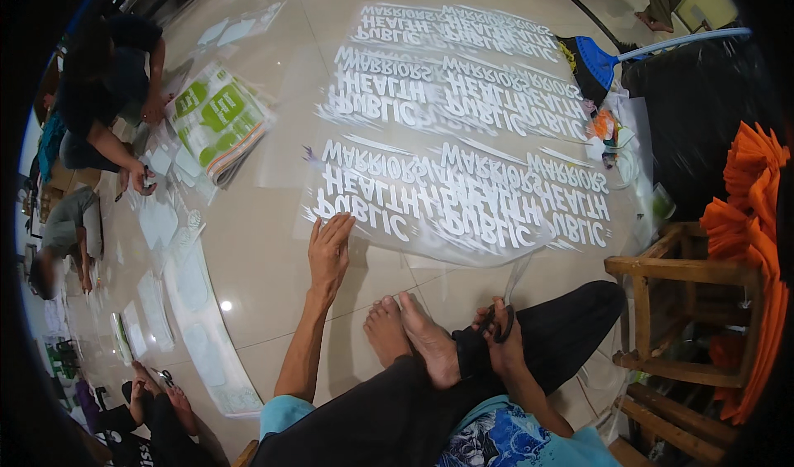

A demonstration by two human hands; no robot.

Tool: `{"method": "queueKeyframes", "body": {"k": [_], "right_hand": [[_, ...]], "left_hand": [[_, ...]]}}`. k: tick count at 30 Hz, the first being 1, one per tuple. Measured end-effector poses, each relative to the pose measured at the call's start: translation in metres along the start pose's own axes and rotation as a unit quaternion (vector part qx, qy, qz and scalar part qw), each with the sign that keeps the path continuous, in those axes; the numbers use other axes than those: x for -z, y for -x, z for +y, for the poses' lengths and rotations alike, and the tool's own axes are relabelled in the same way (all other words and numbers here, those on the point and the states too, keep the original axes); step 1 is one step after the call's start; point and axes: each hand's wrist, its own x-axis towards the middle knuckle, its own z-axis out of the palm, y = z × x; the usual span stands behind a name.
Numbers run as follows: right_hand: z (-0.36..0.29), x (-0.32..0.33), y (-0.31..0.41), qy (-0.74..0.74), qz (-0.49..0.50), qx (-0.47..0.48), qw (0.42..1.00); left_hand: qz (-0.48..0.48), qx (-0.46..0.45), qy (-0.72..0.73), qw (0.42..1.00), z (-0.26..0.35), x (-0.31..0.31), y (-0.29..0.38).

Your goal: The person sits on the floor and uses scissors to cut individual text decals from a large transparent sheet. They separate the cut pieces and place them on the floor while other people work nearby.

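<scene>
My left hand [331, 247] lies palm down, its fingertips on the lower left edge of a clear film sheet [347, 238]. White block lettering [372, 185], seen reversed, covers the film in several repeated groups. Near my bent knee, my right hand [507, 343] grips black-handled scissors [501, 325] by the finger loops. A narrow greyish length runs from the scissors up to the film's lower edge; whether it is all blade or partly a film strip, I cannot tell. My bare feet [403, 330] are just below the film.
A wooden stool [682, 271] with orange fabric [744, 219] stands at right, below a blue broom [598, 64] and scraps [605, 129]. Left are a folded printed sheet [217, 119], cut pieces on a long white strip [198, 318], and several people, one crouching person [105, 95] holding a dark tool.
</scene>
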Motion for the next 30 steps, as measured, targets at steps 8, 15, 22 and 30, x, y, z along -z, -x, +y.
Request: {"method": "queueKeyframes", "body": {"k": [8,15,22,30], "right_hand": [[0.012,-0.014,0.023,-0.086,-0.216,-0.162,0.959],[0.020,-0.034,0.007,-0.074,-0.230,-0.161,0.957],[0.020,-0.049,-0.009,-0.056,-0.214,-0.107,0.969],[0.025,-0.063,-0.006,0.053,-0.170,-0.080,0.981]], "left_hand": [[0.004,0.019,0.039,0.999,0.015,0.007,0.015],[-0.012,0.000,0.034,0.999,0.016,-0.001,0.023],[-0.011,-0.008,0.007,1.000,0.045,0.012,0.032],[-0.275,0.419,0.490,0.713,0.099,-0.025,0.036]]}}
